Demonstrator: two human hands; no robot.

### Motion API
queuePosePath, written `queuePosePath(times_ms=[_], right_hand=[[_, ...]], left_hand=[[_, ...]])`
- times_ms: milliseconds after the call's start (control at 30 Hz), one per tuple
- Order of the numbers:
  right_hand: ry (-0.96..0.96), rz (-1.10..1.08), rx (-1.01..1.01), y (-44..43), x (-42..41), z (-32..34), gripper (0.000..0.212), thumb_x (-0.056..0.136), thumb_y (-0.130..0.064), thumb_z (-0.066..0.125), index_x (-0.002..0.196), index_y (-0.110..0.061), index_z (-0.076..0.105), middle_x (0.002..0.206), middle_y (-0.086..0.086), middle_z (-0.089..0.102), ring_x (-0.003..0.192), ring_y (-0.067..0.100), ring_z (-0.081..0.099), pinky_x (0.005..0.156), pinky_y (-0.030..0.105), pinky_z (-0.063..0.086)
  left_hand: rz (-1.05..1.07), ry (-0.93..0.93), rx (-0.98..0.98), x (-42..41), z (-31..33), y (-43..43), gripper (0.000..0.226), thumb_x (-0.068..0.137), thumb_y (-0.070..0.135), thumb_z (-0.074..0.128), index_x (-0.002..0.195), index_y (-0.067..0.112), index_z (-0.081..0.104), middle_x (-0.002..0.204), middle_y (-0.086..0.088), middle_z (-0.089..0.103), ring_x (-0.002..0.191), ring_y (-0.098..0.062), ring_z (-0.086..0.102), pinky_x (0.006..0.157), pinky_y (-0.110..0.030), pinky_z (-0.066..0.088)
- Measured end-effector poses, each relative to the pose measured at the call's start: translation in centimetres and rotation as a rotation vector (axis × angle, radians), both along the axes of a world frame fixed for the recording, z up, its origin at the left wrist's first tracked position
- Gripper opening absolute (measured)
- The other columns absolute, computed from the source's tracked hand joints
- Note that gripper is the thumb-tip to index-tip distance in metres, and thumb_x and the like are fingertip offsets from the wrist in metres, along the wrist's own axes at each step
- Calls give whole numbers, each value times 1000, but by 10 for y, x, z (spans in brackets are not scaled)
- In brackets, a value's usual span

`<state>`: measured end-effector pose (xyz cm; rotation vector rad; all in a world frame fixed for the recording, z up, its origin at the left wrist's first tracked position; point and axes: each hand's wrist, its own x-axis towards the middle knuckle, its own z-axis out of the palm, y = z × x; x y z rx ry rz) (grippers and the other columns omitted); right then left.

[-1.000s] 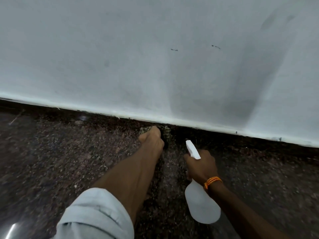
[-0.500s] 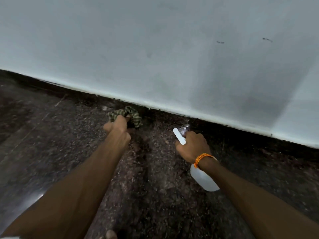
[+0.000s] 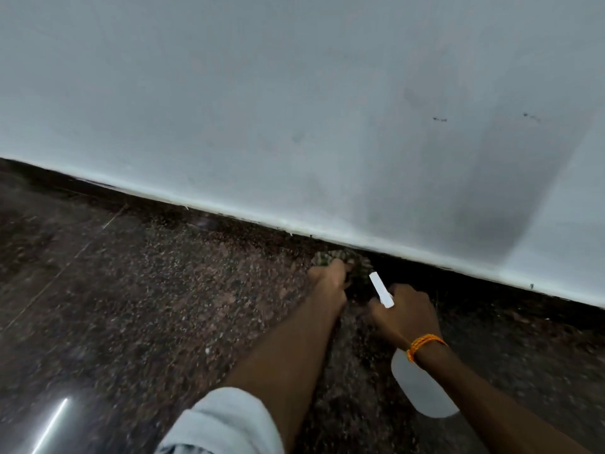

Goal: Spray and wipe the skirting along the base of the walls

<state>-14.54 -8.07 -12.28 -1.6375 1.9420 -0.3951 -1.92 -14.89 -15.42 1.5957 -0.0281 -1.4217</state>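
Observation:
A dark speckled stone skirting point(image 3: 229, 221) runs along the foot of a pale wall point(image 3: 294, 109), slanting down to the right. My left hand point(image 3: 329, 283) grips a bunched green patterned cloth point(image 3: 340, 257) and holds it against the skirting. Just to its right my right hand point(image 3: 404, 314), with an orange thread band at the wrist, is curled round the neck of a white spray bottle point(image 3: 422, 391). The bottle's white nozzle point(image 3: 381, 290) points up toward the skirting beside the cloth. The bottle's body hangs below my wrist.
The floor point(image 3: 147, 306) is the same dark speckled polished stone, with a thin joint line at the left and a bright light reflection at the bottom left. A grey shadow falls on the wall at the right.
My left hand has swept the cloth rightward along the skirting, back beside the spray bottle. The right hand keeps its hold on the bottle. The view has shifted.

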Motion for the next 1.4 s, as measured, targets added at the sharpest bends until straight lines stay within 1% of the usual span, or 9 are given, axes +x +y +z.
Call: queuePosePath(times_ms=[100,267,433,667,767,867,1000,1167,1400], right_hand=[[19,-6,-9,-6,-3,5,30,81,-34,67,68,-10,53,71,14,61,70,38,59,58,34,39],[-53,11,-30,5,10,12,35,81,-34,64,61,-10,47,60,11,54,60,34,55,53,34,37],[-120,-42,-23,14,20,19,41,84,-26,67,51,-15,45,50,4,52,52,26,55,53,32,36],[-85,28,-52,-1,29,5,38,85,-27,66,57,-12,44,53,9,52,50,28,53,49,37,39],[-39,73,-29,-5,43,3,36,84,-29,66,58,-13,46,53,6,52,50,26,53,48,33,37],[-22,116,-12,-5,58,2,34,84,-32,65,60,-16,46,56,3,53,53,26,53,47,32,33],[75,238,31,-5,84,13,36,82,-53,50,67,-21,43,64,0,52,59,25,49,47,27,23],[218,295,62,-16,120,25,34,89,-51,52,82,-18,46,81,5,58,74,25,56,61,31,38],[383,406,124,-32,144,41,39,94,-53,50,102,-15,57,102,14,70,97,36,66,71,36,46]], left_hand=[[47,-17,11,-12,-12,1,24,74,5,69,84,6,47,89,-17,63,82,-33,69,71,-44,60],[263,-138,-8,81,-6,-22,32,71,4,71,98,7,55,97,-19,67,81,-34,68,73,-52,61],[232,-228,41,103,-55,-43,60,60,24,77,111,0,57,105,-12,69,85,-32,69,72,-52,61],[75,-274,135,37,-5,-15,28,74,21,71,81,4,50,84,-8,62,75,-24,60,66,-32,55],[182,-272,173,97,-1,-31,35,74,22,70,100,4,56,106,-11,65,90,-28,64,81,-39,59],[262,-347,204,159,2,-41,35,83,16,63,114,2,56,110,-7,63,97,-25,62,85,-31,52],[326,-401,238,214,-1,-30,45,71,19,71,113,8,58,109,-8,65,91,-29,64,83,-38,57],[353,-365,310,249,-13,-23,59,67,17,78,121,5,61,112,-15,67,92,-34,67,83,-48,59],[158,-322,235,226,-7,-41,52,71,17,69,120,1,60,119,-16,65,101,-36,65,82,-35,60]])
